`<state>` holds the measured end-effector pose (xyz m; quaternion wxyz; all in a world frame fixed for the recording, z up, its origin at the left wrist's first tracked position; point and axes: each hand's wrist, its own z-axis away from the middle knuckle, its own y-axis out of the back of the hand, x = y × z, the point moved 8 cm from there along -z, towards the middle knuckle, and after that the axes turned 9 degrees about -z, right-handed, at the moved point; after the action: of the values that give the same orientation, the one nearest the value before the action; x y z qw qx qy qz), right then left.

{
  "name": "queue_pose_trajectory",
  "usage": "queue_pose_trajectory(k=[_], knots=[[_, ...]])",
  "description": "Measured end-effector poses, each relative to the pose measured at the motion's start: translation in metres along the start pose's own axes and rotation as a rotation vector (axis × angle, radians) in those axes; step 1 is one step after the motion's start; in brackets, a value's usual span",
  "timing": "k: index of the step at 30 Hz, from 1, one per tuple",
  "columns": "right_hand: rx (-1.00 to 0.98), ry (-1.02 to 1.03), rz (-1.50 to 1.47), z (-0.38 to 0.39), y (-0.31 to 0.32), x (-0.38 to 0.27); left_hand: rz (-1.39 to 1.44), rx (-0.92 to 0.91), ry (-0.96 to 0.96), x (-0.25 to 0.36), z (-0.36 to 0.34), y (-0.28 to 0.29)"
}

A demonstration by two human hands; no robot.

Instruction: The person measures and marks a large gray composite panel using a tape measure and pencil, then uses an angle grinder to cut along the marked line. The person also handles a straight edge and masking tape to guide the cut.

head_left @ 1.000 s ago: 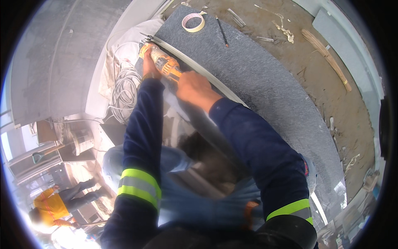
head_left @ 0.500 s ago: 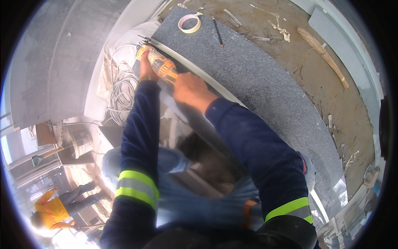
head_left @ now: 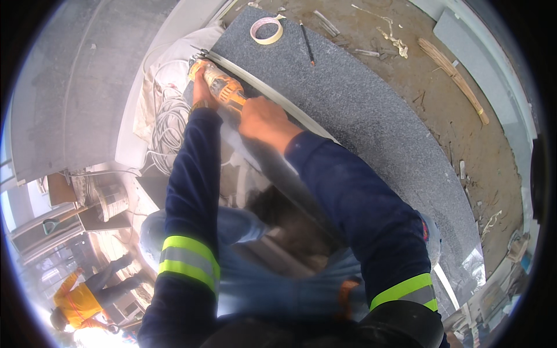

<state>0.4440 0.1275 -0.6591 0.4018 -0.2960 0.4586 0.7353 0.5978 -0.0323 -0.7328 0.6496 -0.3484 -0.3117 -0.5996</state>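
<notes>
My right hand (head_left: 266,120) is wrapped round the rear body of an orange-yellow angle grinder (head_left: 227,91). Up near the tool's head, my left hand (head_left: 202,91) grips it from the left side. The grinder's head lies at the far left end of a grey speckled stone slab (head_left: 360,98), by a pale strip (head_left: 272,93) that runs along the slab's near edge. The disc is mostly hidden, so its contact with the stone cannot be made out. Haze hangs below the tool, between my arms.
A roll of masking tape (head_left: 253,33) and a dark pencil (head_left: 307,44) lie on the slab. Coiled grey cable (head_left: 169,124) sits left of my left arm. Beyond the slab, a straw bundle (head_left: 454,78) rests on dirty ground. A person in an orange top (head_left: 78,301) is at lower left.
The grinder and both my hands have shifted very slightly left, still gripping. At lower left the other person has changed posture a little.
</notes>
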Motion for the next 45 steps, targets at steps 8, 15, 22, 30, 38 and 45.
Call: queue_pose_trajectory(k=[8, 15, 22, 30, 38, 45], knots=[[0.011, -0.018, 0.002, 0.007, 0.004, 0.003, 0.006, 0.018, 0.01, -0.002, 0.014, -0.008], [0.002, -0.006, 0.008, 0.016, 0.005, 0.005, 0.004, 0.028, -0.002, -0.003, 0.023, -0.011], [-0.011, -0.022, 0.01, 0.025, 0.008, 0.005, 0.027, 0.005, -0.003, -0.008, 0.021, -0.01], [0.002, -0.026, -0.008, 0.024, 0.009, 0.005, 0.017, -0.001, 0.041, -0.01, 0.021, -0.011], [0.012, 0.011, -0.014, 0.013, 0.004, 0.005, 0.001, 0.0, 0.004, -0.005, 0.012, -0.006], [0.008, -0.005, -0.02, 0.005, 0.003, 0.007, -0.009, -0.007, 0.005, -0.003, 0.015, -0.013]])
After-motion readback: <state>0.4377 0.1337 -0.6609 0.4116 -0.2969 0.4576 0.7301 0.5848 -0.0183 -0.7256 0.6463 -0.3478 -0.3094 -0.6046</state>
